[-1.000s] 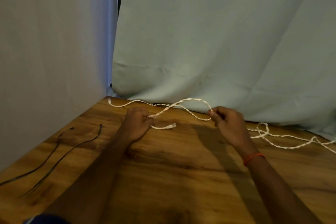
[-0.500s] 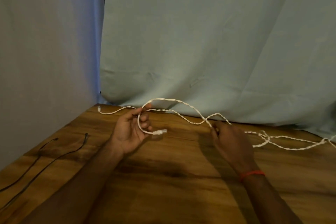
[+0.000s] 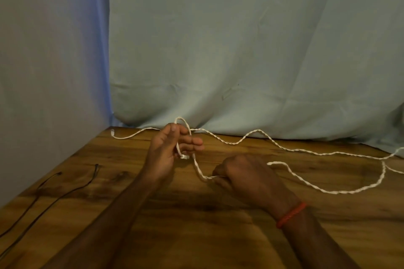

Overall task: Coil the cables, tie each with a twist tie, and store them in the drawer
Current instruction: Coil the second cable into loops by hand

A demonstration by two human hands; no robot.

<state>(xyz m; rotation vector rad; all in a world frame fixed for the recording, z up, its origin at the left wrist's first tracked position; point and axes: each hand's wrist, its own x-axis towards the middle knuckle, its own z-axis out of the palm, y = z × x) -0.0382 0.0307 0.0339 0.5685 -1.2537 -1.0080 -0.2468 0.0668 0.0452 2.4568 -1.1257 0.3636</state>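
Note:
A long white braided cable (image 3: 258, 132) snakes across the back of the wooden table (image 3: 196, 225). My left hand (image 3: 168, 150) is raised with fingers spread, and one loop of the cable hangs around them, its white plug end by the palm. My right hand (image 3: 244, 178) is a fist near the table's middle, pinching the cable that runs down from the left hand. More white cable trails right behind it. Two thin black cables (image 3: 65, 192) lie at the table's left edge. No twist tie or drawer shows.
Pale cloth sheets (image 3: 240, 50) hang behind the table and along its left side. A red band circles my right wrist (image 3: 290, 214). The cable's far end lies at the back left corner (image 3: 112, 131).
My left hand has turned palm-in with the cable looped over its fingers. My right hand has pulled toward me and down, drawing the cable taut between both hands.

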